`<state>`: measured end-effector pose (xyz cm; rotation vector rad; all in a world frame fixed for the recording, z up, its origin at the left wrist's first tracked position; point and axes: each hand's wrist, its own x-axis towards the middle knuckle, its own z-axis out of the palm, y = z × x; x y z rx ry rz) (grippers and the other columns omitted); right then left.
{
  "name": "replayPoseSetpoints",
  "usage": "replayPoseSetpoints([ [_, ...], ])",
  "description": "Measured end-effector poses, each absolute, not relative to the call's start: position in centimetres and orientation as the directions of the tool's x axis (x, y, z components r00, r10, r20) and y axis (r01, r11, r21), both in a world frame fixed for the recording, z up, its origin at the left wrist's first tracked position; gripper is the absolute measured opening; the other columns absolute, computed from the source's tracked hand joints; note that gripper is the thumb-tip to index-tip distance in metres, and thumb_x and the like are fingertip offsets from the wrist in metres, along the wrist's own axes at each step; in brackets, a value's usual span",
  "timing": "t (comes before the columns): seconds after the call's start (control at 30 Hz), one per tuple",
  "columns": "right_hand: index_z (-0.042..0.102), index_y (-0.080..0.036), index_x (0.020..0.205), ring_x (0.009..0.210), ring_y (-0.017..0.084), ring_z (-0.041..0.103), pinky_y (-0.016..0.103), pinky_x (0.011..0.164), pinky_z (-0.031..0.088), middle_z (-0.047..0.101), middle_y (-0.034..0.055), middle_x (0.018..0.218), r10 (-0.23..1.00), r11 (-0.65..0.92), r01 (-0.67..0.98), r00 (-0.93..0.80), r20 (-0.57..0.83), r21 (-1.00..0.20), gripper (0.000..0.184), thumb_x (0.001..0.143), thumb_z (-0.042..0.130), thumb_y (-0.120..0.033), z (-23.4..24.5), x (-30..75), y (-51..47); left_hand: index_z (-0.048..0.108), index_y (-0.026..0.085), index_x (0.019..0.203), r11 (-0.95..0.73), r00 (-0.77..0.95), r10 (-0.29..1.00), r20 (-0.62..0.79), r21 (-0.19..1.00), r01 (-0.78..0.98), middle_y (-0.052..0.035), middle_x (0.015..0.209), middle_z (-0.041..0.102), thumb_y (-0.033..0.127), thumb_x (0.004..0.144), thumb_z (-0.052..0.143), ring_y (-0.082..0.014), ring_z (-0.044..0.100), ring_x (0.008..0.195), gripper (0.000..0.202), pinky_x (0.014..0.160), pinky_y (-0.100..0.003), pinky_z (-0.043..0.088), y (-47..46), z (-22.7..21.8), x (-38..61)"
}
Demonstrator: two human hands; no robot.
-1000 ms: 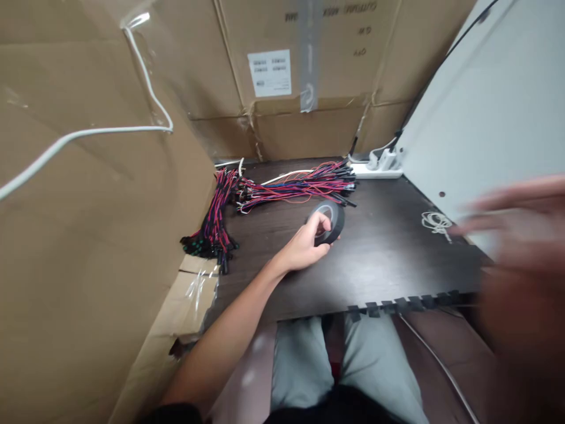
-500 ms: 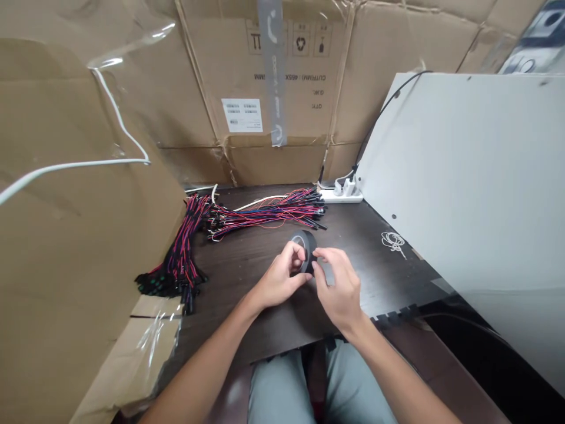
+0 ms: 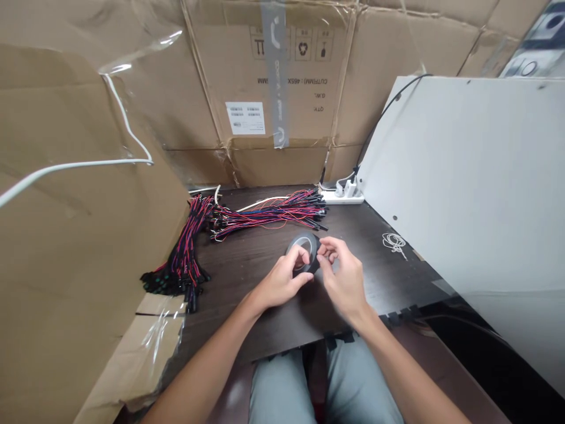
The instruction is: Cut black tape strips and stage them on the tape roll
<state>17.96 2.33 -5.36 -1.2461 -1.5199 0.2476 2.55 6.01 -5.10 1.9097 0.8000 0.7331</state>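
Note:
A roll of black tape (image 3: 314,242) is held above the dark tabletop, its round opening turned partly towards me. My left hand (image 3: 285,278) grips the roll, with fingers curled into the opening and the thumb at the lower rim. At the roll's right edge, my right hand (image 3: 345,280) is closed in a pinch on the tape, thumb against fingertips. The small bit between those fingertips is mostly hidden. Beyond the hands lies a bundle of red, black and blue wires (image 3: 269,217).
A second wire bundle (image 3: 188,250) lies on the left by a cardboard panel (image 3: 88,247). At the back stands a white power strip (image 3: 342,198) with plugs. A coiled white cord (image 3: 394,242) rests near the white panel (image 3: 477,194) on the right. Black tape pieces (image 3: 399,316) line the front edge.
The tape roll has turned so its opening faces me more. My right hand has shifted slightly right, keeping its pinch at the roll's edge. The view has tilted a little.

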Motion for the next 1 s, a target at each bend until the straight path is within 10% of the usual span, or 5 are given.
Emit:
replayPoseSetpoints([
  [0.2,0.042,-0.02,0.093,0.076,0.02,0.05,0.033,0.066,0.044,0.053,0.0061,0.084,0.74,0.486,0.688,0.005,0.673,-0.539,0.015,0.087,0.035,-0.009,-6.6,18.0,2.5,0.039,0.019,0.087,-0.405,0.614,0.773,0.162,0.871,0.279,0.0022,0.08,0.05,0.017,0.078,0.054,-0.0109,0.048,0.073,0.018,0.07,-0.024,0.04,5.9,-5.2,2.6],
  [0.7,0.029,-0.024,0.083,0.074,0.015,0.053,0.027,0.064,0.045,0.049,0.002,0.081,0.785,0.497,0.468,0.116,0.608,-0.731,0.017,0.09,0.037,-0.01,-6.6,17.7,-0.6,0.061,0.019,0.1,-0.576,0.611,0.728,0.312,0.761,0.298,-0.0029,0.091,0.067,0.018,0.083,0.052,-0.015,0.062,0.081,0.019,0.082,-0.027,0.047,5.8,-5.3,2.5],
  [1.0,0.048,-0.017,0.111,0.088,0.026,0.057,0.039,0.074,0.049,0.059,0.0128,0.101,0.801,0.447,0.828,-0.203,0.564,-0.338,0.026,0.086,0.047,-0.014,-5.7,19.8,0.3,0.061,0.019,0.1,-0.582,0.568,0.76,0.316,0.719,0.38,-0.0022,0.089,0.067,0.015,0.081,0.053,-0.0163,0.063,0.087,0.02,0.086,-0.029,0.047,6.1,-5.0,2.4],
])
